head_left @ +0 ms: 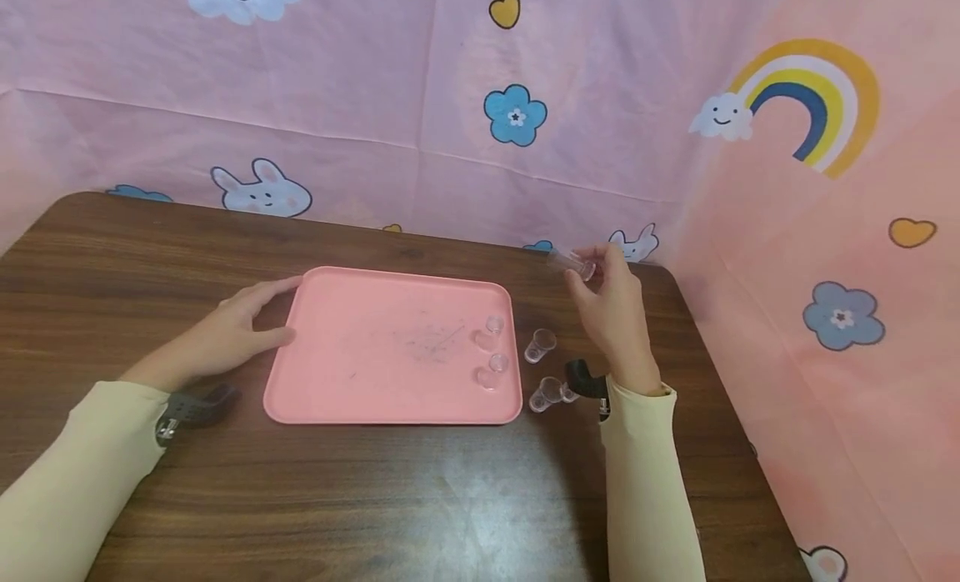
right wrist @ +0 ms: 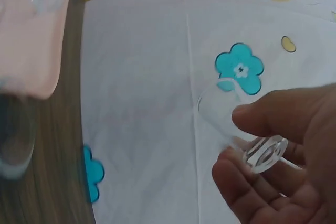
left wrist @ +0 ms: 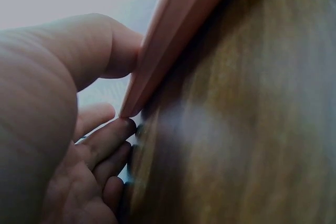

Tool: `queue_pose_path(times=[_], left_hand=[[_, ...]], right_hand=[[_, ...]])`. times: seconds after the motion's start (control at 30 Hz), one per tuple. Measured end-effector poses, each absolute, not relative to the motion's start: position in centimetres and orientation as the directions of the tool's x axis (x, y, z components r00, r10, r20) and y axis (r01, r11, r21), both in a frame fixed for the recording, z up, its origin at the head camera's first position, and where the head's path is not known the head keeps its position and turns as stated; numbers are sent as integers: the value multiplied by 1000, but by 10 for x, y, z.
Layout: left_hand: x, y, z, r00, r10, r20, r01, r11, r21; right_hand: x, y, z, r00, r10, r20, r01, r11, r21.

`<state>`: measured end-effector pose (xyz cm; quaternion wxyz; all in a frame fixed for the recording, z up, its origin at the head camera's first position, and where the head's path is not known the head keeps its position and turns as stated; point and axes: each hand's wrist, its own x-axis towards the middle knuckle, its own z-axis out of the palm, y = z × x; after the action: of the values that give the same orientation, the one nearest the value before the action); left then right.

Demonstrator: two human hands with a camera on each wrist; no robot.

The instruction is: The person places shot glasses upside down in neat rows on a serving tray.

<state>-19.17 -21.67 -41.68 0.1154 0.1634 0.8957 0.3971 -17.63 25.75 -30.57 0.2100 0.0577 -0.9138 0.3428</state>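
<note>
A: What is held by the right hand (head_left: 615, 311)?

B: A clear cup (head_left: 570, 264) is pinched between its thumb and fingers, close to the base. With the pink tray (head_left: 360, 332) taken as the clock's centre in the head view, this cup is held raised at two o'clock, outside the tray.

A: How is it turned?

B: It is tipped on a slant. In the right wrist view, its mouth is pointed between ten and eleven o'clock, its thick base between four and five.

A: And the left hand (head_left: 225, 332)?

B: It is rested at nine o'clock against the tray's edge. Its thumb and forefinger are spread apart and fairly straight, and the rim is touched by both.

A: Where are other cups seen?

B: Inside the tray, toward three o'clock, a farther cup (head_left: 490, 333) and a nearer cup (head_left: 492, 371) are stood mouth down. On the wooden table (head_left: 337, 507), just outside that edge, an upright cup (head_left: 540, 345) is placed at three o'clock. Between three and four, a second upright cup (head_left: 546, 393) is seen; beside it, a third cup (head_left: 568, 393) is partly hidden by the black wrist strap (head_left: 587, 382).
</note>
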Motion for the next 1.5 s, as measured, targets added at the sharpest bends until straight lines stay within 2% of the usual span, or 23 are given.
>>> queue_pose_path(times=[0.13,0.23,0.57,0.77,1.03,1.27,1.5], left_hand=[[-192,-219,-417,-922,379,-81,194,633,749],[-194,-220,-419,-923,377,-76,196,631,750],[-194,-220,-421,-922,383,-62,208,622,755],[-194,-218,-419,-919,389,-61,216,628,747],[-194,-218,-421,-918,393,-59,218,623,751],[-194,-219,-421,-919,388,-70,210,632,746],[-193,-217,-419,-921,379,-86,194,642,741]], right_hand=[[-180,242,-301,-869,84,488,-304,688,-659],[-180,228,-300,-854,72,515,-342,668,-660],[-180,214,-311,-901,-32,432,-341,666,-664],[-183,217,-318,-924,-102,367,-318,737,-596],[-187,216,-326,-962,-215,169,-270,845,-461],[-191,211,-331,-961,-250,117,-276,877,-394],[-199,206,-335,-958,-280,63,-282,882,-378]])
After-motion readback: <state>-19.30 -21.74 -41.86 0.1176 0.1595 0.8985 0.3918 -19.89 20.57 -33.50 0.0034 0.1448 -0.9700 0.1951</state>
